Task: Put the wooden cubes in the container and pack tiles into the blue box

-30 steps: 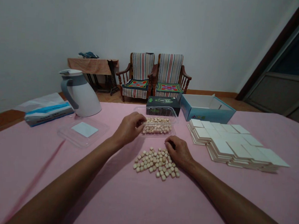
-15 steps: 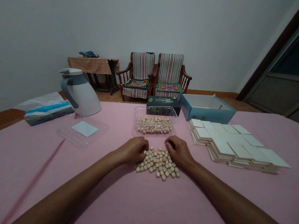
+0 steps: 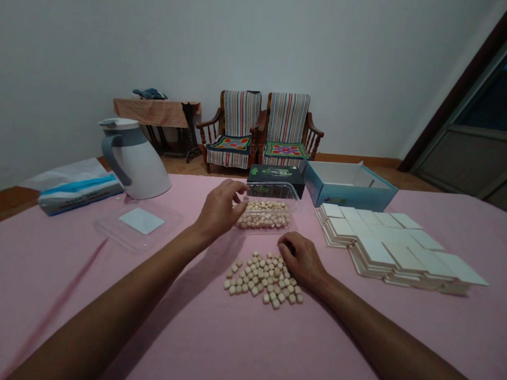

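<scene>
My left hand is over the left end of a clear plastic box. Its thumb and forefinger are apart, with the other fingers curled, and no cube shows in it. Many small wooden cubes lie inside the box. Nearer me, a loose pile of the same pale cubes is spread on the pink cloth. My right hand rests at the pile's right side, fingers curled and closed; whatever may be inside them is hidden.
Stacked pale square tiles sit at the right, with an open blue box and a black box behind. To the left are a clear lid, a white jug and a tissue pack.
My left hand has lifted from the pile's left edge and moved forward to the clear box, its fingers loosening. A few cubes it covered now show. My right hand has stayed put.
</scene>
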{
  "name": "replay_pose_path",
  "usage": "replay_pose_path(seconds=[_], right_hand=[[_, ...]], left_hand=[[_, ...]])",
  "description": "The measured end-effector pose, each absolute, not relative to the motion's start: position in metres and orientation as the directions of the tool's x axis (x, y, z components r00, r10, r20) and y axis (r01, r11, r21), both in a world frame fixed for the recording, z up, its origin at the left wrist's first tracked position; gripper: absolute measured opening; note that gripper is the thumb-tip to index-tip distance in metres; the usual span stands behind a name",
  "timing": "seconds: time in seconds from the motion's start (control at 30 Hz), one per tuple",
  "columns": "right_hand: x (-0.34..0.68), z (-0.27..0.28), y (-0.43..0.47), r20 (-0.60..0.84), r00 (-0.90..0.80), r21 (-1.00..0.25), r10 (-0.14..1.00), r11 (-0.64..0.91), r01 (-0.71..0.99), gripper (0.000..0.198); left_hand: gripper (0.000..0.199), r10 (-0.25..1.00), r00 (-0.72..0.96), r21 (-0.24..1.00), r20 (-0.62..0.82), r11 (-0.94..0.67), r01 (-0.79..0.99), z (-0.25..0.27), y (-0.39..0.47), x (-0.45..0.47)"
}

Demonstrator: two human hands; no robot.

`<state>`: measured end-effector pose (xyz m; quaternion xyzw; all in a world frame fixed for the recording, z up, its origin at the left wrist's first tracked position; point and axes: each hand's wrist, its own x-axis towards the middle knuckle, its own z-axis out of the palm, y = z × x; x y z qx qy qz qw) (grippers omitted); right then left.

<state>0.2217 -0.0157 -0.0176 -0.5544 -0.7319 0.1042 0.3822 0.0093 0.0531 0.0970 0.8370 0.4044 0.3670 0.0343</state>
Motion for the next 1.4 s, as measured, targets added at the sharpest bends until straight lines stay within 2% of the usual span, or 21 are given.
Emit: replay_pose_path(seconds=[0.1, 0.23, 0.33, 0.5, 0.6, 0.7, 0.83, 0.93, 1.0, 1.07, 1.13, 1.2, 1.3, 1.4], right_hand=[[0.222, -0.018, -0.016, 0.447, -0.092, -0.576, 0.89, 0.365, 0.732, 0.011], [0.221, -0.018, -0.015, 0.438, -0.09, -0.572, 0.895, 0.355, 0.74, 0.011], [0.221, -0.017, -0.015, 0.441, -0.092, -0.572, 0.893, 0.358, 0.738, 0.012], [0.222, -0.017, -0.015, 0.438, -0.09, -0.57, 0.895, 0.354, 0.741, 0.011], [0.221, -0.016, -0.015, 0.438, -0.09, -0.57, 0.894, 0.354, 0.742, 0.012], [0.221, -0.016, -0.015, 0.437, -0.095, -0.568, 0.894, 0.356, 0.742, 0.012], [0.222, -0.016, -0.016, 0.441, -0.097, -0.57, 0.892, 0.362, 0.737, 0.012], [0.222, -0.015, -0.016, 0.435, -0.076, -0.601, 0.897, 0.353, 0.717, 0.012], [0.222, -0.014, -0.015, 0.416, -0.041, -0.654, 0.908, 0.33, 0.681, 0.013], [0.222, -0.014, -0.013, 0.383, 0.025, -0.734, 0.923, 0.288, 0.615, 0.013], [0.224, -0.015, -0.01, 0.331, 0.112, -0.834, 0.937, 0.235, 0.499, 0.014], [0.225, -0.017, -0.006, 0.263, 0.182, -0.92, 0.948, 0.189, 0.343, 0.015], [0.226, -0.022, -0.003, 0.211, 0.196, -0.968, 0.958, 0.176, 0.181, 0.017], [0.226, -0.026, -0.002, 0.228, 0.174, -0.964, 0.958, 0.198, 0.175, 0.017]], left_hand=[[0.014, 0.67, 0.513, 0.33, 0.536, -0.726, 0.604, 0.089, 0.049, 0.011], [0.023, 0.596, 0.765, 0.354, 0.244, -0.789, 0.502, 0.057, 0.036, 0.014], [0.03, 0.578, 0.803, 0.402, 0.144, -0.776, 0.486, 0.036, 0.032, 0.016], [0.028, 0.576, 0.811, 0.409, 0.105, -0.768, 0.492, 0.03, 0.03, 0.015], [0.022, 0.596, 0.79, 0.386, 0.143, -0.768, 0.51, 0.043, 0.027, 0.013], [0.023, 0.599, 0.751, 0.391, 0.276, -0.784, 0.482, 0.064, 0.031, 0.013], [0.023, 0.646, 0.551, 0.386, 0.529, -0.761, 0.522, 0.091, 0.046, 0.014], [0.024, 0.659, 0.423, 0.384, 0.622, -0.728, 0.568, 0.096, 0.051, 0.013], [0.02, 0.66, 0.492, 0.397, 0.568, -0.743, 0.539, 0.092, 0.046, 0.012], [0.016, 0.627, 0.658, 0.422, 0.416, -0.774, 0.471, 0.085, 0.037, 0.012], [0.019, 0.55, 0.799, 0.447, 0.244, -0.795, 0.41, 0.076, 0.027, 0.012], [0.025, 0.48, 0.868, 0.454, 0.127, -0.806, 0.379, 0.068, 0.019, 0.015], [0.027, 0.446, 0.893, 0.449, 0.068, -0.813, 0.372, 0.056, 0.012, 0.02], [0.021, 0.461, 0.885, 0.431, 0.072, -0.814, 0.389, 0.049, 0.009, 0.024]])
